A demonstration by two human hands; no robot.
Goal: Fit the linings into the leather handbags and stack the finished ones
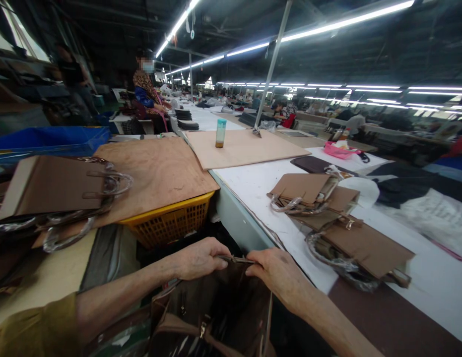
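A brown handbag (pixel 216 307) hangs open below me, its dark inside facing up and a small metal clasp showing on a strap across it. My left hand (pixel 201 258) pinches the far rim of the bag between thumb and fingers. Close by on the same rim, my right hand (pixel 271 272) grips it in a pinch too. The bag's lower part runs out of view at the bottom edge.
Brown handbags (pixel 368 243) with plastic-wrapped handles lie on the white table at right. Another brown handbag (pixel 55 188) lies at left, near a blue crate (pixel 52 139). A yellow basket (pixel 171 218) sits under a brown board (pixel 152 173). A bottle (pixel 220 133) stands farther back.
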